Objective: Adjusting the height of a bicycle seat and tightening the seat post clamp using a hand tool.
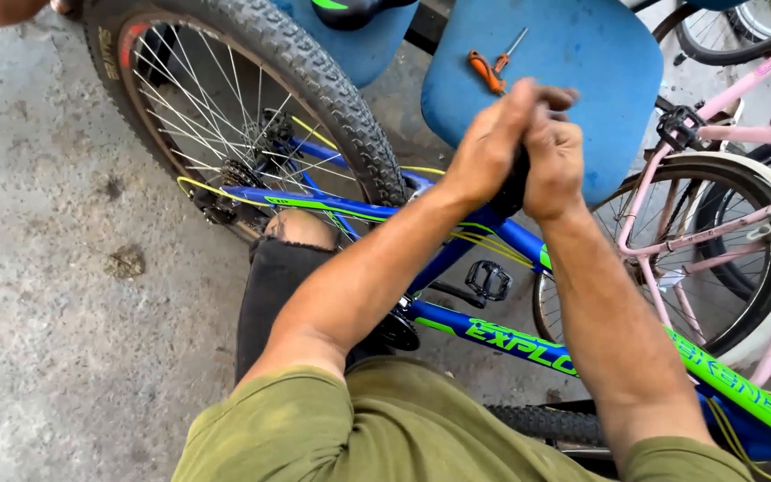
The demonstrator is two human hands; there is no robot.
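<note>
Both hands meet above the blue and green bicycle frame (493, 335), the left hand (490, 147) and right hand (553, 161) pressed side by side with fingers (553, 96) curled shut around a dark part that sticks up from the frame. That part is almost wholly covered by the palms; only a sliver of black shows between the wrists, so I cannot tell what it is, only that it stands where the frame tubes join.

Judging from this grip, the work in hand is a 2-handed twist or push on that part. To do it well, the wrists should stay stacked over the part so the force runs straight down the tube, the squeeze should be even from both palms, and the frame should be steadied against the knee (301, 228), which sits just below and left of the fingers.

Below the fingers, a black pedal (489, 279) hangs off the crank. To their left, further out, the knobby rear wheel (252, 116) rests on the concrete floor (46, 295). To their right stands a pink bicycle (742, 196), close to touching the blue one. Just beyond the fingertips, an orange-handled screwdriver (491, 66) lies on a blue seat (582, 54), apart from both hands.
</note>
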